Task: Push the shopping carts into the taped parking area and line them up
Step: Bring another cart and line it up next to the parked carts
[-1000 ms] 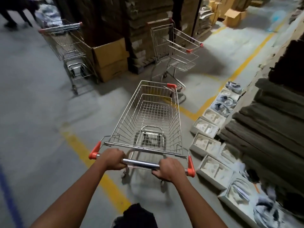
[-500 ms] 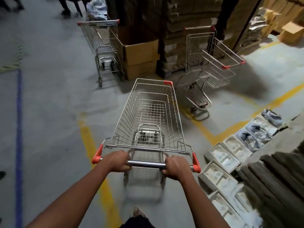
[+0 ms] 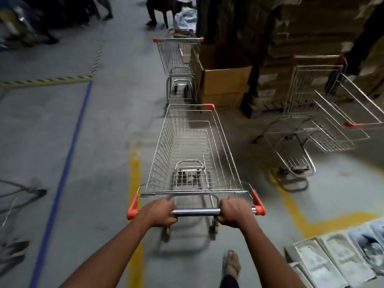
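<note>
Firmly, the left hand (image 3: 159,213) and right hand (image 3: 233,213) grip the handlebar (image 3: 196,212) of an empty shopping cart (image 3: 193,150), standing just right of a yellow floor line (image 3: 135,173), directly behind another cart (image 3: 178,57).

Both forearms are bare to the bottom edge of the view, with no sleeves, watch or rings on the left hand (image 3: 159,213) or right hand (image 3: 234,213). At five o'clock, a foot (image 3: 231,263) wears an open sandal below a dark trouser hem.
</note>
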`<state>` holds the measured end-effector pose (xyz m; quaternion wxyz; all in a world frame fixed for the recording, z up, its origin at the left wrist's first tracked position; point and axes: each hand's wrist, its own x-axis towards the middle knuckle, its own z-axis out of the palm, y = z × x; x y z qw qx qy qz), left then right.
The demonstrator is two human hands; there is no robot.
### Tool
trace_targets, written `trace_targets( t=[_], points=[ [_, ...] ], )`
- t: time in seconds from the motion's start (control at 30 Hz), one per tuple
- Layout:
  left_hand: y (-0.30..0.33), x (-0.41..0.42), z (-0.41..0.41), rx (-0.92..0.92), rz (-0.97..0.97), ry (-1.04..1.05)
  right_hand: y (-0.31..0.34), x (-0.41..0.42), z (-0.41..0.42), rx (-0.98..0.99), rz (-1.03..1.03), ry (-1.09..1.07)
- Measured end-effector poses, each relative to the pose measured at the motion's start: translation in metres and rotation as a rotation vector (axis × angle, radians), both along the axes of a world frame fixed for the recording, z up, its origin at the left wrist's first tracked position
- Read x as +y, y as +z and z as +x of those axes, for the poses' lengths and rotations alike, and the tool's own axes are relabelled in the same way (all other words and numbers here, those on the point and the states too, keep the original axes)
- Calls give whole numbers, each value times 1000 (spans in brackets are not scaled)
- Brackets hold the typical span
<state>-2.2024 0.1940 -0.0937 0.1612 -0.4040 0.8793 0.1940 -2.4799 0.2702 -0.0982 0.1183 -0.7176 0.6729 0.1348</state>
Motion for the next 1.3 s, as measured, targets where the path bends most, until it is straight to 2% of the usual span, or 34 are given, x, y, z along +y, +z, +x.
trace_targets(
  t=[0.2,0.47,0.63,1.0,1.3],
  points=[
    [11,-42,-31,13,4,211,7,-93,-36,-15,-5,216],
    [10,-103,-68,-72,-60,496,-1,-223,-69,-1,-41,412],
    [6,-157,-78,-82,-84,577,2,-308,-71,-5,-25,502],
    [12,-314,-60,-38,-51,761,-3,-517,-32,6,-62,658],
    [15,-428,-20,0,-2,898,-12,-666,28,-16,-16,761]
  ],
)
